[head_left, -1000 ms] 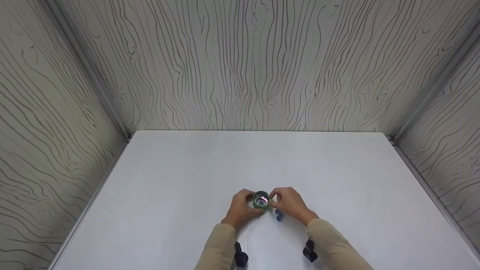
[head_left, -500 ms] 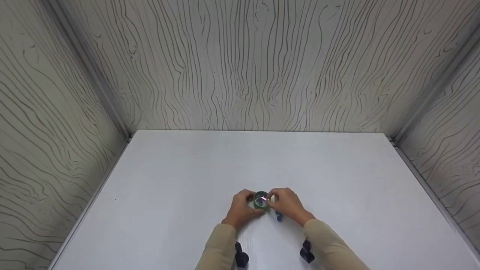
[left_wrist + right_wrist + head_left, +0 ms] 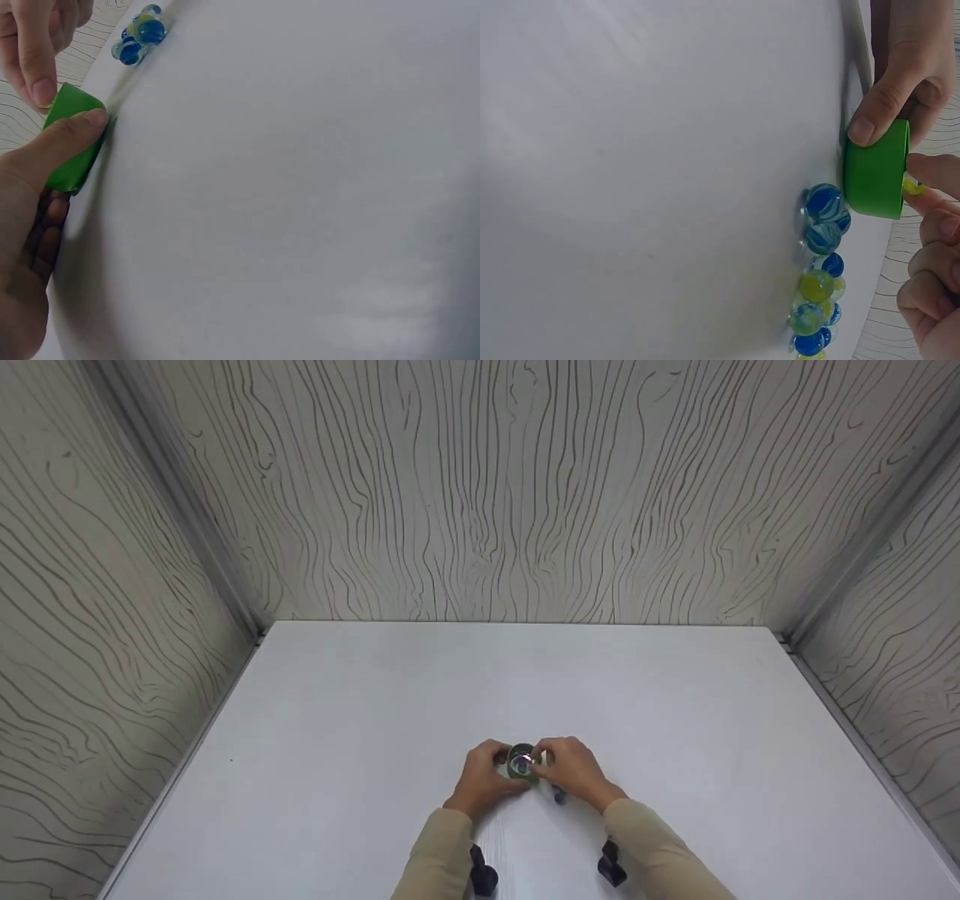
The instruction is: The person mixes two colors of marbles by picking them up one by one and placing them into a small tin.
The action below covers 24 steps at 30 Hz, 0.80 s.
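A small green round cup [image 3: 520, 762] with a shiny inside stands on the white table. My left hand [image 3: 481, 781] grips it from the left; in the left wrist view the thumb lies along the wall of the green cup [image 3: 73, 150]. At the cup's right rim is my right hand [image 3: 576, 769], its thumb and a finger pinching a yellow glass marble [image 3: 913, 186] at the mouth. The other fingers [image 3: 937, 266] of that hand are curled. Several blue and yellow glass marbles [image 3: 817, 286] lie close beside the cup, partly hidden by the right hand in the head view.
Around the hands spreads the white table [image 3: 360, 712]. Wood-grain patterned panels [image 3: 480, 495] rise at the back and both sides. Dark wrist devices [image 3: 484, 877] hang under the beige sleeves [image 3: 435, 851].
My right hand has shifted slightly left, bringing its fingertips over the cup's rim and covering more of the marbles. The left hand and the cup have stayed in place.
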Each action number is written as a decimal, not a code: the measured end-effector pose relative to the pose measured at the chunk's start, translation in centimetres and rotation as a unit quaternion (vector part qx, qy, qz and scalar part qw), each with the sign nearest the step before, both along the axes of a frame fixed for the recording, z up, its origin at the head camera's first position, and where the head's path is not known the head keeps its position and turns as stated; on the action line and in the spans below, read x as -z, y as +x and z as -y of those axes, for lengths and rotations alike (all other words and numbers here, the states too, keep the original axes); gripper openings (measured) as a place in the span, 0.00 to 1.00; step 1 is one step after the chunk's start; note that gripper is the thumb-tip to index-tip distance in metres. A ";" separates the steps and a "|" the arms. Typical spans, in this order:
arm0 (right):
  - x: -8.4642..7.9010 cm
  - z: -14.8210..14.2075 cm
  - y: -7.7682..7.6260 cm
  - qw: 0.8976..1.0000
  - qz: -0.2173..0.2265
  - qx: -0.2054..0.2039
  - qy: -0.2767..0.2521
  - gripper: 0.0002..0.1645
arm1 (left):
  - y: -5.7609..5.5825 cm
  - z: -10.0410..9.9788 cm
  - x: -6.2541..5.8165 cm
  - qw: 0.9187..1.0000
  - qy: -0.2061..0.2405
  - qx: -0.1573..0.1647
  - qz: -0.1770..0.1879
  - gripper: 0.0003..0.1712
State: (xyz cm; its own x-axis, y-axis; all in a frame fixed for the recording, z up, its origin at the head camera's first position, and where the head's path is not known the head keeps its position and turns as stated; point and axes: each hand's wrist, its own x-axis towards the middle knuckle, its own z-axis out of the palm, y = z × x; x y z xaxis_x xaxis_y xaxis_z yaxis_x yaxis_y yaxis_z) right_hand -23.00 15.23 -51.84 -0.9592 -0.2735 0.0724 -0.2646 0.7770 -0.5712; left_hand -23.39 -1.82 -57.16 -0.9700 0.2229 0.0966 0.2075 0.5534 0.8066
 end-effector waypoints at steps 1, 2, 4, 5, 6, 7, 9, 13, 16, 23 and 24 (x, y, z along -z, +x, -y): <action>0.0 0.0 0.0 1.000 0.001 0.000 0.000 0.06 | 0.0 0.0 0.0 1.000 -0.001 -0.001 0.002 0.30; 0.0 0.0 -0.1 1.000 0.001 0.001 0.001 0.06 | 0.0 0.0 0.0 1.000 -0.001 0.000 0.001 0.30; 0.0 0.0 -0.2 1.000 0.002 0.001 0.000 0.06 | 0.0 0.0 0.0 1.000 -0.002 -0.001 -0.001 0.30; 0.0 0.0 -0.2 1.000 0.003 0.002 0.000 0.06 | 0.0 0.0 0.0 1.000 -0.002 -0.001 -0.001 0.30; 0.1 0.0 -0.2 1.000 0.003 0.002 0.000 0.06 | 0.0 0.0 0.0 1.000 -0.001 0.000 -0.007 0.30; 0.1 0.0 -0.2 1.000 0.004 0.004 0.000 0.06 | 0.0 0.0 0.0 1.000 0.000 0.000 -0.007 0.30; 0.1 0.0 -0.2 1.000 0.006 0.007 0.000 0.07 | 0.0 0.1 0.0 1.000 0.003 0.002 -0.012 0.30; 0.2 -0.1 0.0 1.000 0.011 0.009 0.000 0.07 | 0.1 0.1 0.1 1.000 0.008 0.002 -0.014 0.30; 0.3 -0.3 0.1 1.000 0.008 0.003 -0.003 0.07 | 0.1 0.1 0.1 1.000 0.009 0.001 -0.011 0.29; 0.2 -0.6 0.3 1.000 -0.006 -0.008 -0.017 0.06 | 0.1 0.0 0.0 1.000 0.010 -0.003 -0.006 0.29; 0.2 -0.7 0.3 1.000 -0.006 -0.008 -0.018 0.06 | 0.1 0.0 0.0 1.000 0.009 -0.003 -0.007 0.29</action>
State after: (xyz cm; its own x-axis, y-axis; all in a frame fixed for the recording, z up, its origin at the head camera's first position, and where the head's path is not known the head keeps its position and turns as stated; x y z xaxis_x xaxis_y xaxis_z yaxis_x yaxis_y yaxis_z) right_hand -22.69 15.90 -52.00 -0.9538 -0.2857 0.0933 -0.2835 0.7520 -0.5950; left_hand -23.32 -1.84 -57.18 -0.9697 0.2161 0.1135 0.2156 0.5397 0.8138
